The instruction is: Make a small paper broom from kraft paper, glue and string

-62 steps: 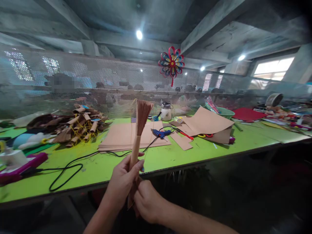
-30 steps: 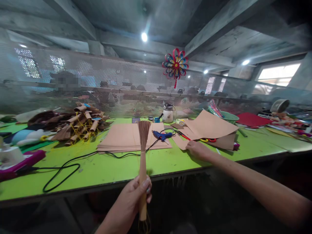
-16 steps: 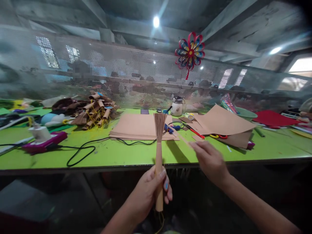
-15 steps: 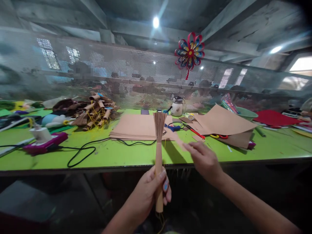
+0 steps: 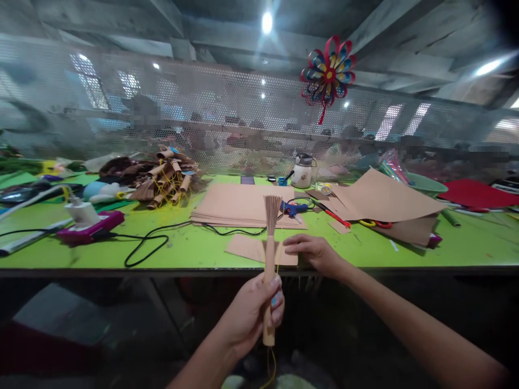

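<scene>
My left hand [image 5: 251, 308] is wrapped around the handle of a small brown-paper broom [image 5: 270, 265], held upright just in front of the table edge. Its pleated head fans out at the top, and a yellow string loops below the handle. A blue patch shows on one of my left fingers. On the table behind the broom lies a small piece of brown paper [image 5: 245, 248], partly hidden by the handle. My right hand [image 5: 318, 255] rests at this piece's right end, fingers stretched out over it.
A green table [image 5: 211, 256] carries a stack of brown paper [image 5: 239, 204], a blue glue gun [image 5: 294, 209], and a pile of paper rolls with yellow string [image 5: 174, 178]. A black cable [image 5: 148, 237] runs from a purple power strip [image 5: 91, 228]. Large brown sheets [image 5: 385, 194] partly cover scissors [image 5: 377, 223].
My right hand has moved left and brought the small paper piece down flat on the table behind the broom. My left hand keeps its hold, and the view has shifted slightly.
</scene>
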Demonstrator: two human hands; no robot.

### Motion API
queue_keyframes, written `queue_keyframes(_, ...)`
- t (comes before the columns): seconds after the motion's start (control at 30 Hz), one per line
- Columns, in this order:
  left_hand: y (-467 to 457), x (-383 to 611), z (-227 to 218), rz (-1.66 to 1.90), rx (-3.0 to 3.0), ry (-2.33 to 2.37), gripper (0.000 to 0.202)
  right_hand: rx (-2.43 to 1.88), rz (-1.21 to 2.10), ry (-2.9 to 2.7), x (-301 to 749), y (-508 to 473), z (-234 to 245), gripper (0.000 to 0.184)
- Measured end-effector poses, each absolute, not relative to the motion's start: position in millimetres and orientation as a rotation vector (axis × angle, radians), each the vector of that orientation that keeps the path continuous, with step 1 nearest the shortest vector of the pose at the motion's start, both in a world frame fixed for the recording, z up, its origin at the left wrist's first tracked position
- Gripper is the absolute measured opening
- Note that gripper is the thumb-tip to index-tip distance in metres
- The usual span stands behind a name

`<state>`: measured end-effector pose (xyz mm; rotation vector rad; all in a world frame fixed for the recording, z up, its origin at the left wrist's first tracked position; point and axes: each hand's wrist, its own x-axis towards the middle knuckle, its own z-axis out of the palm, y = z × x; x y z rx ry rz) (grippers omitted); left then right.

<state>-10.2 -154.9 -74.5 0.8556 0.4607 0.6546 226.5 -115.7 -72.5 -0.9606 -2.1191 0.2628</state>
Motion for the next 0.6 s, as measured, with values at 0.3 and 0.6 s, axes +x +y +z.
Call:
queue_keyframes(0.3,-155,2,-82,0.611,0.807,0.462,0.03,-1.003,0.192,-2.059,232,-114,-74,0.032)
queue_keyframes(0.6,-152,-5,-73,0.592,0.885,0.489,0.03,-0.997,-0.102,-2.122,216,-153,-78,0.034)
